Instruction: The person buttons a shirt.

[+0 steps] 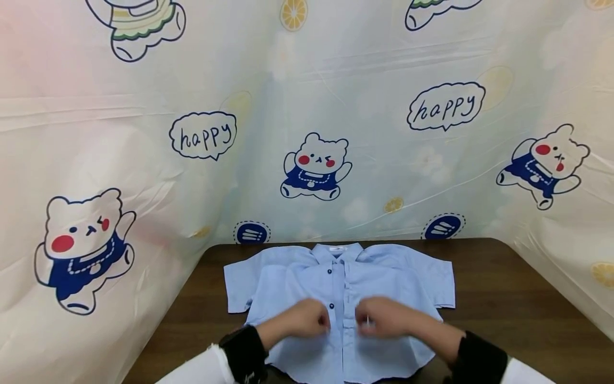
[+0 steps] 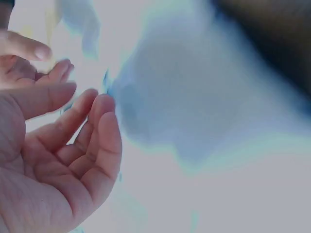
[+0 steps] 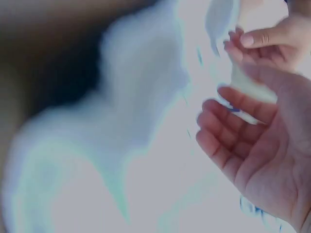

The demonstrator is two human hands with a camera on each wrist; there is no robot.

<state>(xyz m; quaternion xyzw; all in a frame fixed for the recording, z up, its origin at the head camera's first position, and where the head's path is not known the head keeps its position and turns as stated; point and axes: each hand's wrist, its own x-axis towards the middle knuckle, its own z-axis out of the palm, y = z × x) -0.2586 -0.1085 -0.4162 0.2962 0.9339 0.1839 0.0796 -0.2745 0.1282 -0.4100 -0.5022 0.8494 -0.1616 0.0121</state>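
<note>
A light blue short-sleeved shirt (image 1: 393,272) lies front side up, collar (image 1: 337,253) at the far end and sleeves spread. Dark buttons (image 1: 331,306) show on the left front panel, beside the placket (image 1: 348,288) of the right one. Above the left panel hovers my left hand (image 1: 307,318), its fingers (image 2: 108,141) loosely bent and its thumb apart from them. My right hand (image 1: 384,318) is over the right panel in a mirrored pose, fingers (image 3: 218,148) bent and nothing between them. The two hands face each other across the front opening. Fabric looks washed out in both wrist views.
Beneath the shirt is a dark brown wooden table (image 1: 494,282) with rounded far corners. A pale curtain (image 1: 374,176) printed with bears and "happy" bubbles hangs behind it and along both sides. White sleeves with black cuffs (image 1: 244,352) cover the forearms.
</note>
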